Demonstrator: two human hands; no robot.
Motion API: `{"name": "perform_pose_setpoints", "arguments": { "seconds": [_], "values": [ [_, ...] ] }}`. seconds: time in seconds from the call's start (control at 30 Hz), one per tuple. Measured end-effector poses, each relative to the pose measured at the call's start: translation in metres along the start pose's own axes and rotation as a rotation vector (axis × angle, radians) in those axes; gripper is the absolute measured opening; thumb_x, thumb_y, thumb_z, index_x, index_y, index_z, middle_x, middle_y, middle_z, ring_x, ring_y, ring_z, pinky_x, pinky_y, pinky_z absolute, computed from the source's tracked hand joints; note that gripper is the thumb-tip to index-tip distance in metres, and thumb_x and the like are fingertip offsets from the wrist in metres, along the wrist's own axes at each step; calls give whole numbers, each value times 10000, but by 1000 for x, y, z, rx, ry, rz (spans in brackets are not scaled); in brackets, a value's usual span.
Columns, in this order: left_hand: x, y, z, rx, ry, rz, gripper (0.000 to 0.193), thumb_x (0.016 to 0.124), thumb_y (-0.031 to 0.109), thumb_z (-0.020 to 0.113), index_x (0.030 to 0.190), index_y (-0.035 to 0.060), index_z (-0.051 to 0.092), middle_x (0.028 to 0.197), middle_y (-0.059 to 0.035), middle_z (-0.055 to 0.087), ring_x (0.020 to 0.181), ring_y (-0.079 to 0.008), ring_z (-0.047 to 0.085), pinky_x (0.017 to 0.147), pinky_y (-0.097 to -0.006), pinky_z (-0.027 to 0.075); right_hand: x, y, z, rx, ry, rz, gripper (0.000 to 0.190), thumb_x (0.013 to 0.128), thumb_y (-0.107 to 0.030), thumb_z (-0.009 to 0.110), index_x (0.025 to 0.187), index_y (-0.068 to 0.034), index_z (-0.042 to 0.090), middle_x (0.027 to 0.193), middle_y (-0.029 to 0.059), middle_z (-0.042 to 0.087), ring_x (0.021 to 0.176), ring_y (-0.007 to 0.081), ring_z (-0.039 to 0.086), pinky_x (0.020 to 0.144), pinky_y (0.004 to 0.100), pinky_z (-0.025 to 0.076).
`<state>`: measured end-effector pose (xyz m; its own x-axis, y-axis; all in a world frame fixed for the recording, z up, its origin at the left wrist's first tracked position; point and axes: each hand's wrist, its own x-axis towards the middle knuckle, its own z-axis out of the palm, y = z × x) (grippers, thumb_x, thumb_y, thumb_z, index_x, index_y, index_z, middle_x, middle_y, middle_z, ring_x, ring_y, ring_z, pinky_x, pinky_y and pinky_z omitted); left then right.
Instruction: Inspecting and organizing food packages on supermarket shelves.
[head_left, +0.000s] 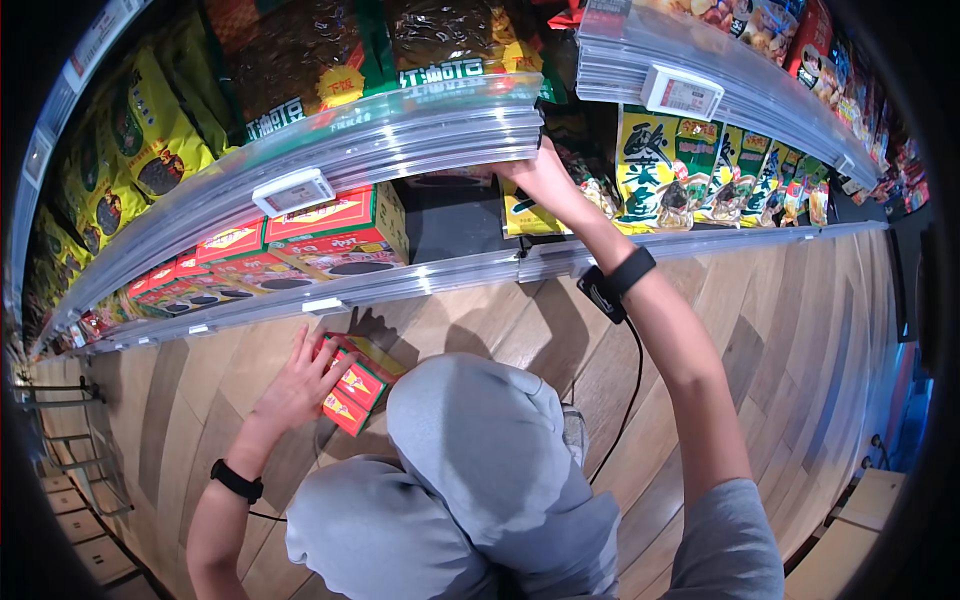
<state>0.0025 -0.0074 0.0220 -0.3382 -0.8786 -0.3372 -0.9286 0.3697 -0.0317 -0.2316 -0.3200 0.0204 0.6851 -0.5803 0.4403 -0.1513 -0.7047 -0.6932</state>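
My left hand (295, 386) touches two red-and-yellow cartons (351, 394) side by side low over the wood floor, beside my knee. Its fingers are spread across their left edge and top; whether it grips them is not clear. My right hand (536, 169) reaches in under the upper shelf's clear plastic front (450, 135). That edge hides its fingers, so what they hold cannot be seen. Below it are a dark bare stretch of lower shelf (457, 221) and a yellow food pouch (529, 214). Similar red cartons (330, 236) stand in a row to the left.
Yellow pouches (652, 172) line the lower shelf at right. Large packs (300, 60) and yellow bags (157, 135) fill the upper shelf. White price tags (294, 191) jut from its front. A black cable (637, 375) hangs from my right wristband. A metal rack (79, 450) stands far left.
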Motion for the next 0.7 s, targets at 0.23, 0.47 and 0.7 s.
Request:
{"name": "perform_pose_setpoints", "arguments": {
  "seconds": [0.23,0.47,0.7],
  "values": [
    [3,8,9,-255,131,-45,770,505,124,687,1178,-23,343,1128,-171,385,1067,-337,352,922,-424,316,31,36,10,-99,174,91,240,771,-148,504,950,2,557,944,196,573,863,358,537,752,361,444],
    [3,27,23,-492,316,-227,798,464,78,689,1165,-35,326,1066,-172,392,996,-356,358,897,-412,341,6,21,22,-25,402,55,216,749,-75,521,953,-3,529,936,185,557,837,378,515,735,374,435],
    [5,31,25,-628,431,-375,799,476,74,703,1174,-21,326,1068,-173,380,993,-349,354,881,-398,341,-115,-53,79,353,-384,281,355,783,-127,571,1102,-45,440,1027,136,502,908,219,517,743,316,442]
  ]
}}
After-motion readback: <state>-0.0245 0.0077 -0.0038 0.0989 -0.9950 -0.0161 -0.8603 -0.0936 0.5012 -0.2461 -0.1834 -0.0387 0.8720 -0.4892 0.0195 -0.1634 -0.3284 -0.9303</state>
